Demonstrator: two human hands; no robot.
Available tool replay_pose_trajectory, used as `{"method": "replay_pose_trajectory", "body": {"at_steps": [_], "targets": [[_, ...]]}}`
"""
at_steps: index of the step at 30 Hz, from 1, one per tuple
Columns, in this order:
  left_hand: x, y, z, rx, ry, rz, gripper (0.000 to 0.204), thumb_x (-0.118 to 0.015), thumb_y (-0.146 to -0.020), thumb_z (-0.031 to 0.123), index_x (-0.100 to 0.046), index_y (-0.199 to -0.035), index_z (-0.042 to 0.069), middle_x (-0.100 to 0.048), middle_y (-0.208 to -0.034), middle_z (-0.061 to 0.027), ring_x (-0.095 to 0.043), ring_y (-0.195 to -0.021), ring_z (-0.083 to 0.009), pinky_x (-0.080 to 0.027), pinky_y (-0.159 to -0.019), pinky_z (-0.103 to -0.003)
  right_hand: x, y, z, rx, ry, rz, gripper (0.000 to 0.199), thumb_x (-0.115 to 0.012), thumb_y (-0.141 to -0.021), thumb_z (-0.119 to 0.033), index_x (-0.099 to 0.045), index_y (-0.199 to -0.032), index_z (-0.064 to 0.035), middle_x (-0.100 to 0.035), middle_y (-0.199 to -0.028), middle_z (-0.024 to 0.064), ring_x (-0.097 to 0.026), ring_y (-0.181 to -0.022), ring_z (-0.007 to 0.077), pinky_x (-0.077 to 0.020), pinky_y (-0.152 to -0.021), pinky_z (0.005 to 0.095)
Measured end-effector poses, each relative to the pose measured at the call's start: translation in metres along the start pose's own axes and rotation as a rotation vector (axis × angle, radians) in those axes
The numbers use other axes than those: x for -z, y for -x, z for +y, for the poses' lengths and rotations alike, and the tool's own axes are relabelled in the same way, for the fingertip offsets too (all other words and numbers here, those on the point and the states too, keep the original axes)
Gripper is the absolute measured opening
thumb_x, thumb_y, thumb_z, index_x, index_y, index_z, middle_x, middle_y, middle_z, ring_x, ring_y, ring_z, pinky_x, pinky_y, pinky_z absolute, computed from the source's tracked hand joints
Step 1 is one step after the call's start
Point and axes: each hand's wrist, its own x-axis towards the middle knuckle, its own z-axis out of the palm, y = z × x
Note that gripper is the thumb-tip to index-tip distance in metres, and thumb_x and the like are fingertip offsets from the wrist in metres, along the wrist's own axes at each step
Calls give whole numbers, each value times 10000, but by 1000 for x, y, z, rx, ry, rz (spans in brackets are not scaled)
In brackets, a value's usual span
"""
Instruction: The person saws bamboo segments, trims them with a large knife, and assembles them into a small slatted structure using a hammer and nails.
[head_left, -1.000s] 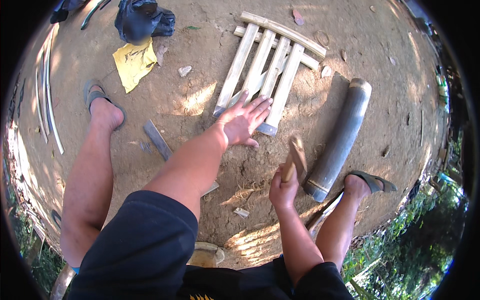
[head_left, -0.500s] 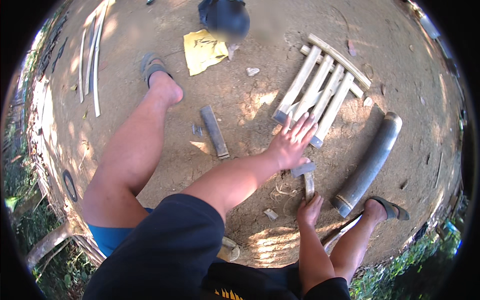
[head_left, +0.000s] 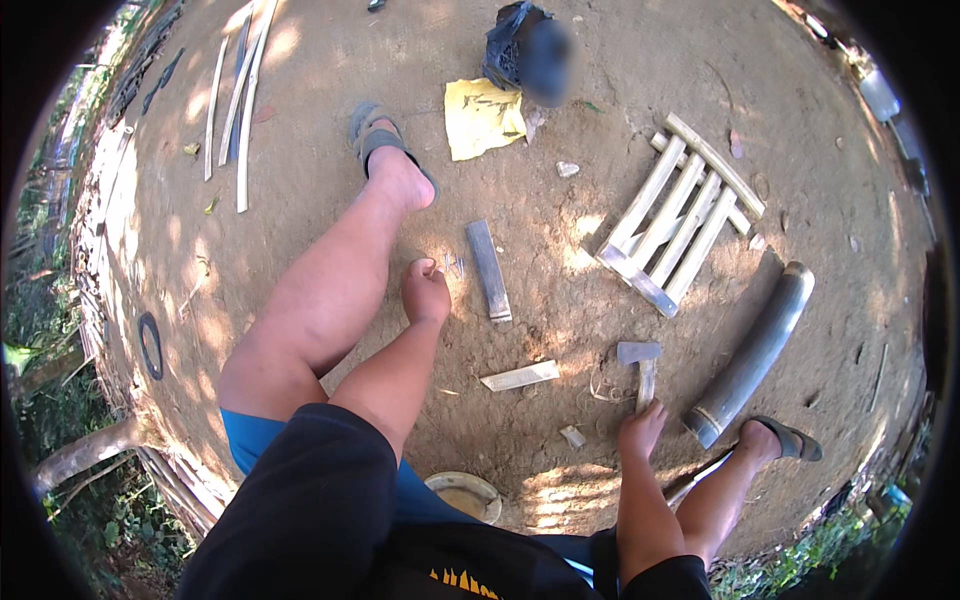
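Note:
My right hand (head_left: 642, 430) is closed around the wooden handle of a hatchet (head_left: 638, 353), whose grey metal head lies just above the ground. My left hand (head_left: 427, 292) is low by the ground with its fingers curled, next to a few small nails (head_left: 456, 267); what it pinches, if anything, is hidden. To its right lies a flat dark bamboo piece (head_left: 488, 272). A slatted bamboo frame (head_left: 680, 225), with several pale slats across end pieces, rests flat at the right, apart from both hands.
A thick dark bamboo length (head_left: 752, 355) lies beside my right foot. Nearer are a short pale bamboo strip (head_left: 520, 375) and a round shallow dish (head_left: 490, 490). Farther off lie a yellow sheet (head_left: 482, 120), a black plastic bag (head_left: 503, 45) and long thin strips (head_left: 250, 130).
My left hand has left the near edge of the bamboo frame and moved left, down to the nails, its fingers now curled. The right hand keeps holding the hatchet. The view has shifted.

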Motion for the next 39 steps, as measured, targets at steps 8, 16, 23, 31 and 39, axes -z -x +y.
{"method": "replay_pose_trajectory", "body": {"at_steps": [8, 16, 23, 31, 39], "targets": [[-14, -3, 27, 21, -210, -84, 116, -679, -885, 176, -719, -972, 110, -670, -1078, -155, -652, -1038, -348, -532, -891, -471, -1, 10, -25, -124, -104, -12, 362, -605, -833, -36, -476, -1169, 7, -508, -1172, 288, -509, -1140, 500, -425, -996, 543], [-14, -9, 51, 110, -327, -133, 171, -658, -862, 123, -740, -1011, 107, -724, -1043, -164, -708, -992, -359, -565, -859, -472, 0, 13, -21, -179, -139, -48, 422, -672, -825, -86, -467, -1184, 3, -512, -1204, 278, -511, -1159, 501, -425, -1004, 540], [-6, -17, 66, 175, -311, -128, 167, -652, -856, 131, -765, -965, 75, -744, -1015, -191, -725, -983, -374, -575, -843, -470, -5, 14, -25, -190, -166, -33, 456, -689, -829, -143, -467, -1198, 5, -520, -1201, 272, -514, -1175, 492, -426, -1007, 530], [-14, -26, 52, 202, -307, -175, 162, -759, -773, 149, -770, -883, 30, -742, -1011, -225, -729, -939, -402, -590, -791, -481, 3, 14, -35, -275, -184, -116, 541, -765, -800, -223, -454, -1188, -11, -529, -1233, 252, -519, -1198, 468, -436, -1006, 520], [-11, -22, 66, 147, -364, -225, 229, -765, -778, 182, -760, -933, 13, -741, -1026, -227, -719, -991, -403, -578, -864, -468, -11, 11, -7, -208, -168, -119, 509, -732, -819, -214, -433, -1179, -16, -530, -1235, 244, -513, -1212, 461, -429, -1018, 519]]}}
